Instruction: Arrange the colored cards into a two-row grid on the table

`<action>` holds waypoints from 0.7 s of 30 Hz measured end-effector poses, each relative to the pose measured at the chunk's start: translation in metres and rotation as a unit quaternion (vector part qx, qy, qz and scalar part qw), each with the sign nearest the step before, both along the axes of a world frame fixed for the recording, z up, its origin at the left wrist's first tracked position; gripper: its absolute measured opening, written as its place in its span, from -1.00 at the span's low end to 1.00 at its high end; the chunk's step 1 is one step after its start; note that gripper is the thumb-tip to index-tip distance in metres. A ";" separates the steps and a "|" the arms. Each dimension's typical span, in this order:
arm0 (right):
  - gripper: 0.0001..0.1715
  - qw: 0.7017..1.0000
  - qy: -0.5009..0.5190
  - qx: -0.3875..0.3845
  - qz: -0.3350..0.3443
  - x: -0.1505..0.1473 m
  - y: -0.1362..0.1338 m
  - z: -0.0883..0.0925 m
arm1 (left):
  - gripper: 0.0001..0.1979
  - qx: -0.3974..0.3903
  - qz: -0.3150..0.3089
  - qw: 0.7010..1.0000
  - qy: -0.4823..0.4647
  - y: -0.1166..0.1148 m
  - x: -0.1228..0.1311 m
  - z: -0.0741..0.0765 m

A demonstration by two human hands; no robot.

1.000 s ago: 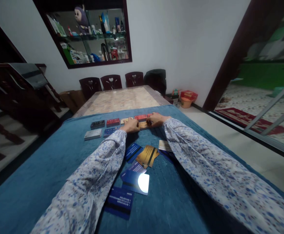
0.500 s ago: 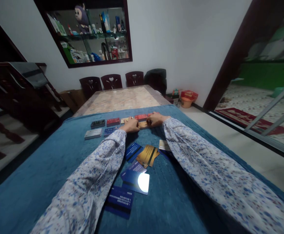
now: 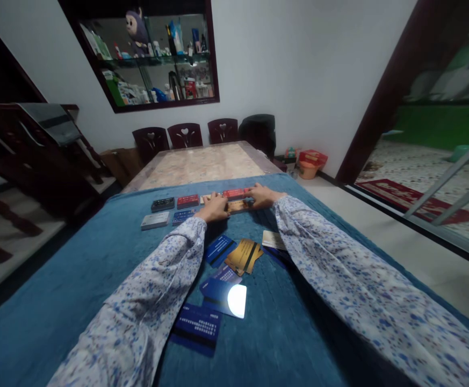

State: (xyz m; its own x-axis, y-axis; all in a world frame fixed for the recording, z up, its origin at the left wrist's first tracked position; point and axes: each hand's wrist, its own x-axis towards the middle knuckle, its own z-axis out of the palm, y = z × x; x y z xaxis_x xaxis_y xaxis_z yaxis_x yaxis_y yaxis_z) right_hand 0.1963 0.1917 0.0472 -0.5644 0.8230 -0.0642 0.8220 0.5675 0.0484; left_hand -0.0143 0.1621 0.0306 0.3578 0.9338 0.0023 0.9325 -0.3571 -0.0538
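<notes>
Near the far edge of the blue cloth, my left hand (image 3: 214,208) is closed at the left end of a gold card stack (image 3: 237,206). My right hand (image 3: 261,196) has its fingers apart at the stack's right end, close to a red stack (image 3: 234,193) behind. Left of my hands stand a black stack (image 3: 163,204), a dark red stack (image 3: 187,201), a white stack (image 3: 155,220) and a blue stack (image 3: 184,216). Loose gold cards (image 3: 244,255) and blue cards (image 3: 196,328) lie between my forearms.
A white-topped card (image 3: 273,239) lies partly beside my right sleeve. Beyond the blue cloth (image 3: 97,258) is the bare marble tabletop (image 3: 202,161), with several dark chairs (image 3: 185,135) behind it. A doorway frame (image 3: 375,91) stands at right.
The fingers of my right hand have spread and shifted slightly right, showing more of the gold stack. My left hand has moved very slightly left.
</notes>
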 end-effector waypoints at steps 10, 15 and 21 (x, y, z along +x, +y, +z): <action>-0.50 0.997 0.058 0.049 0.016 0.004 -0.021 -0.001 | -0.66 0.029 0.001 0.999 -0.034 -0.037 -0.007 0.006; -0.61 0.992 0.094 0.060 0.053 0.004 -0.031 -0.005 | -0.65 0.033 -0.006 0.998 -0.051 -0.060 -0.013 0.008; -0.73 0.982 0.141 0.069 0.101 -0.003 -0.046 -0.010 | -0.62 0.034 -0.004 0.997 -0.071 -0.089 -0.022 0.007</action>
State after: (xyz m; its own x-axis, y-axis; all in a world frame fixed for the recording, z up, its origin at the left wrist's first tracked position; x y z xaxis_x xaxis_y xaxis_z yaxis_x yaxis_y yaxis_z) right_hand 0.1930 0.1459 0.0369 -0.6964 0.6822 0.2229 0.6850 0.7244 -0.0771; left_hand -0.0363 0.0730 0.0375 0.3559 0.9272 0.1170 0.9300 -0.3637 0.0532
